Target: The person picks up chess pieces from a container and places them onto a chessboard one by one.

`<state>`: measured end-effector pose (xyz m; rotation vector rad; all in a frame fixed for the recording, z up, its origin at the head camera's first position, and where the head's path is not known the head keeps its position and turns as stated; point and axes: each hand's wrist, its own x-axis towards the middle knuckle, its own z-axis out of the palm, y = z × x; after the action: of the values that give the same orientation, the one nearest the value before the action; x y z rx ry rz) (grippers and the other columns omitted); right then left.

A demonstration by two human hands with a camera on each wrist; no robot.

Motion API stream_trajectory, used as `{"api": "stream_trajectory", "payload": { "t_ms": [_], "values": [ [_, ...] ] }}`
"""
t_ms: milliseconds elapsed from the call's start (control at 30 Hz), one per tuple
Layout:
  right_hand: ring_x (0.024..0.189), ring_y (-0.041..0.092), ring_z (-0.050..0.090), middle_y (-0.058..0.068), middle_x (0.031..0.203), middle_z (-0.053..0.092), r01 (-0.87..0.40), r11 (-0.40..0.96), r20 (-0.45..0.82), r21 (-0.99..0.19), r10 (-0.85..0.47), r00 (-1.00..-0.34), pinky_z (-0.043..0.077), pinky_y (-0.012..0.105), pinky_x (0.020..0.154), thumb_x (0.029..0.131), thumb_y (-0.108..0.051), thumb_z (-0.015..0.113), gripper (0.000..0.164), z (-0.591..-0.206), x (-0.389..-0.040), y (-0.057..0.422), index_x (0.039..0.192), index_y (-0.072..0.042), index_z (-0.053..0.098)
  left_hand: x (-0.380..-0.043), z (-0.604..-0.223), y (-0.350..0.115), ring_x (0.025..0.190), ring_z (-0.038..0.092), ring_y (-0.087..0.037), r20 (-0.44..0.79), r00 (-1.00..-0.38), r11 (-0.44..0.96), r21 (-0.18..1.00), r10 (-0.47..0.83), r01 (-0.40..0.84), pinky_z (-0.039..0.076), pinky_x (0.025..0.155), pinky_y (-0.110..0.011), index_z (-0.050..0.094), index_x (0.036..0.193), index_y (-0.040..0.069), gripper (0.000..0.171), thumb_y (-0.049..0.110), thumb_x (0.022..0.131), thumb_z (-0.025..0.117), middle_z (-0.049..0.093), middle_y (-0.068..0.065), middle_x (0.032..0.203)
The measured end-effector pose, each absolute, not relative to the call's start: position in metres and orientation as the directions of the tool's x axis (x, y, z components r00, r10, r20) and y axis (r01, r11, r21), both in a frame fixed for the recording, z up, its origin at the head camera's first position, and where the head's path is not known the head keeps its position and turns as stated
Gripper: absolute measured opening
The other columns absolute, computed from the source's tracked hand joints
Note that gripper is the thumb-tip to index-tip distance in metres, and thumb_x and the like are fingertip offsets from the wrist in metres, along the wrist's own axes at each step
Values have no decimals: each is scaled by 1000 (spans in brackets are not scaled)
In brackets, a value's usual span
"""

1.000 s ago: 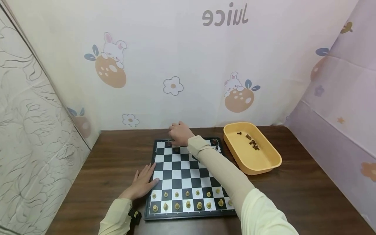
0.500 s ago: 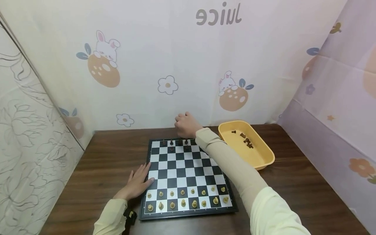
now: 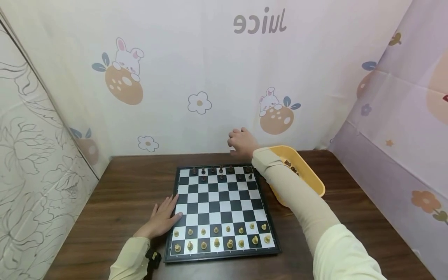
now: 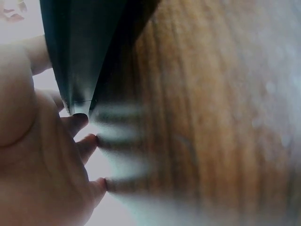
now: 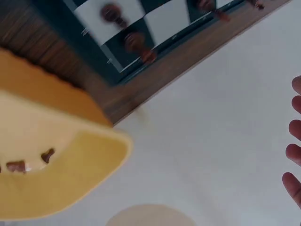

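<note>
A black-and-white chessboard lies on the table. My left hand rests at its left edge with the fingers spread. The left wrist view shows the palm of this hand beside the board's dark side. Past the far edge of the board, my right hand is in the air with loosely bent fingers. Spaced fingertips show at the right wrist view's edge, with nothing seen between them. Dark chess pieces stand on the two far rows, with gaps; light chess pieces fill the near rows.
A yellow tray stands to the right of the board, partly hidden by my right sleeve. Several dark chess pieces lie loose in it. A patterned cloth wall rises behind the table.
My right hand has moved right, from above the board's far left rows to beyond its far edge near the tray. The left hand stays on the board's edge. The head view has shifted slightly.
</note>
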<state>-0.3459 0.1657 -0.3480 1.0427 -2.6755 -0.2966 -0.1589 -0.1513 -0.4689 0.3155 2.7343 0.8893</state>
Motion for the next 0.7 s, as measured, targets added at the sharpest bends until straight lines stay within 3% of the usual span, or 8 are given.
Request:
{"api": "stream_trajectory", "payload": {
  "t_ms": [133,433,700],
  "values": [
    [80,19,50,-1,84,58,-610,736,170,293,-668,-725,41,37,71,76,-31,73,21,-350,-352,185,89,-15,74,-159,-473,-152,141,11,-43,-164,-947,788,603,277,126,-4,108,-63,23,151,4,75,48,96,48,22,-26,152],
    [85,24,52,3,84,59,-539,797,95,272,-579,-810,43,43,76,78,-26,71,19,-345,-352,235,89,-11,74,-157,-469,-149,142,9,-42,-211,-940,796,599,267,91,-5,109,-62,22,152,5,71,40,97,51,20,-24,154],
    [81,26,52,4,79,57,-549,780,134,299,-604,-786,42,44,69,75,-23,73,15,-340,-339,274,82,-10,73,-159,-465,-150,142,8,-41,-210,-940,797,597,269,95,-5,109,-62,21,152,6,71,40,97,51,19,-23,154]
  ]
}}
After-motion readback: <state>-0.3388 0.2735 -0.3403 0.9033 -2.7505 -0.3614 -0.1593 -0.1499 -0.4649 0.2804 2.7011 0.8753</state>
